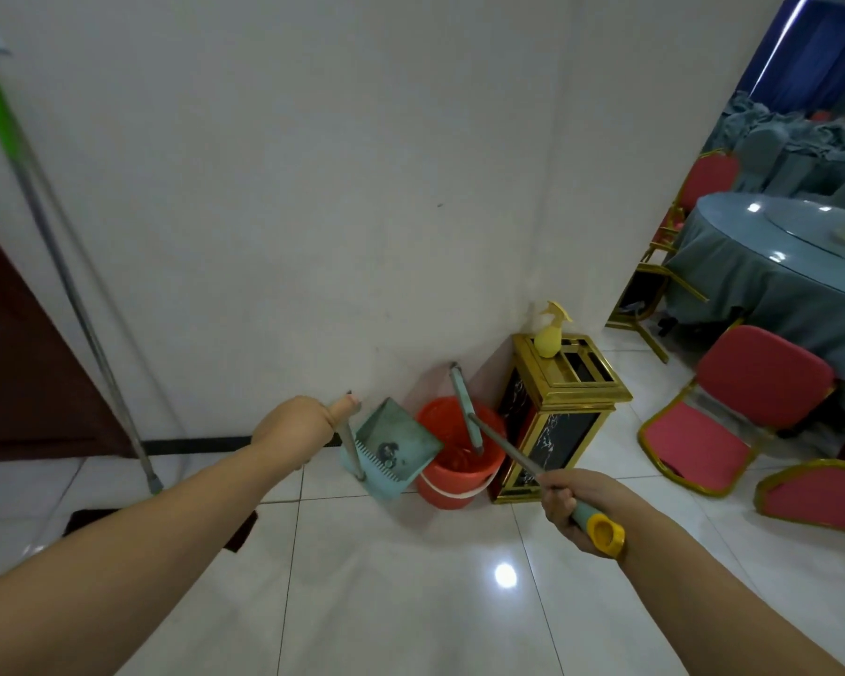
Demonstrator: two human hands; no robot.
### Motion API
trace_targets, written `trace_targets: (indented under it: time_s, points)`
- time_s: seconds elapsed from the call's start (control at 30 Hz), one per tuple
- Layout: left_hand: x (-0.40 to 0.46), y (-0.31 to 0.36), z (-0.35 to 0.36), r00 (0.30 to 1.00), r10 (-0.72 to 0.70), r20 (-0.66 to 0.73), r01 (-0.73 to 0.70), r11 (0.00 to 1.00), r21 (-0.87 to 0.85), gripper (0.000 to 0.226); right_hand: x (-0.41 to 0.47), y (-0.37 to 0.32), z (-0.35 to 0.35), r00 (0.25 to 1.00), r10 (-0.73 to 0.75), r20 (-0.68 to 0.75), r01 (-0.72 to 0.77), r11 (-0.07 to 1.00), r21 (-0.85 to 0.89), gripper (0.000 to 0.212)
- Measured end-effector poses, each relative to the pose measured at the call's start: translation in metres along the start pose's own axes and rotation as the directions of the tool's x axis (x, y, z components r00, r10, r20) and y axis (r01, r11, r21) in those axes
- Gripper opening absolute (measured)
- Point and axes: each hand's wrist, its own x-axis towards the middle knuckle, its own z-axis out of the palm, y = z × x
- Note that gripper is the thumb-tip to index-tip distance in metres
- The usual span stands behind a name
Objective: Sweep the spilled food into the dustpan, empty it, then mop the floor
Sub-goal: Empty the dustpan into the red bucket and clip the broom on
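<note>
Near the middle of the frame, low against the white wall, the left hand grips the top of the dustpan's upright handle, thumb laid along it. The dustpan hangs tilted just beside the orange bucket, its pale blue tray turned toward the camera with a dark smear on the inside. The right hand, lower right of centre, is clamped around the broom near its yellow-capped end; the broom's shaft runs up and left so that its head sits in or over the bucket, though which cannot be told.

The dustpan looks like light, stiff plastic, so it should swing freely from a one-handed hold at the handle top. The broom's long thin shaft will lever against the wrist, so a hold farther down would steady it. The mop leans on the wall at the left, untouched, its pole best taken mid-shaft. A gold-trimmed bin stands right of the bucket.
</note>
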Motion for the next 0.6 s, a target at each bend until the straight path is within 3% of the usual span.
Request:
trace_targets:
  time_s: [0.37,0.6]
  points:
    - [-0.011,-0.026,0.000,0.995,-0.099,0.014,0.100,0.985,-0.143,0.073,0.019,0.021,0.004,0.996,0.079,-0.038,-0.080,0.996,-0.043,0.004]
    - [-0.014,-0.024,-0.007,0.990,-0.136,0.024,0.138,0.967,-0.214,0.070,0.017,0.010,0.013,0.997,0.068,-0.042,-0.075,0.978,-0.195,0.006]
